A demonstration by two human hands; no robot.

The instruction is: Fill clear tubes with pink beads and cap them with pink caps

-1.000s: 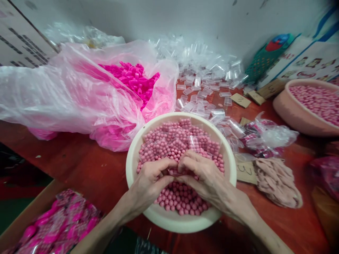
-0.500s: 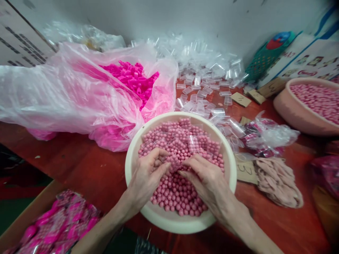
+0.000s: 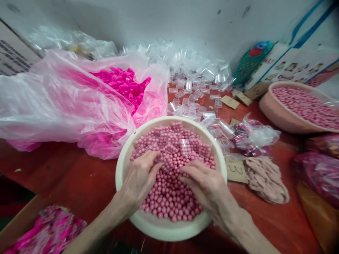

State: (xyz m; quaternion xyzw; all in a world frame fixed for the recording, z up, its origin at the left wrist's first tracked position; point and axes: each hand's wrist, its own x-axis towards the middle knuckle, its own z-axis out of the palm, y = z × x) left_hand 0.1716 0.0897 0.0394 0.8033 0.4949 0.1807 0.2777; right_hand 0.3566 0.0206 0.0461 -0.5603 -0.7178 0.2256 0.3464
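Note:
A cream plastic bowl (image 3: 124, 204) holds many round pink beads (image 3: 172, 201). Clear plastic sleeves (image 3: 186, 146), several with beads in them, lie on the beads toward the far side. My left hand (image 3: 143, 173) is over the bowl's left half, thumb and fingers closed at the edge of a bead-filled clear sleeve (image 3: 166, 161). On the right side, my right hand (image 3: 202, 180) is low against the beads with its thumb and fingers pinched together. What lies between those fingertips is too small to make out.
A pink plastic bag (image 3: 106, 106) of bright pink pieces (image 3: 124, 83) stands left. Loose clear sleeves (image 3: 190, 84) spread behind the bowl. To the right are a crumpled cloth (image 3: 266, 180), numbered cardboard (image 3: 237, 171) and another bead basin (image 3: 275, 109). Filled packets (image 3: 50, 233) sit lower left.
The view has shifted, so the bowl and table appear slightly farther left and lower. My right hand's fingertips are a little farther from the sleeve at my left hand.

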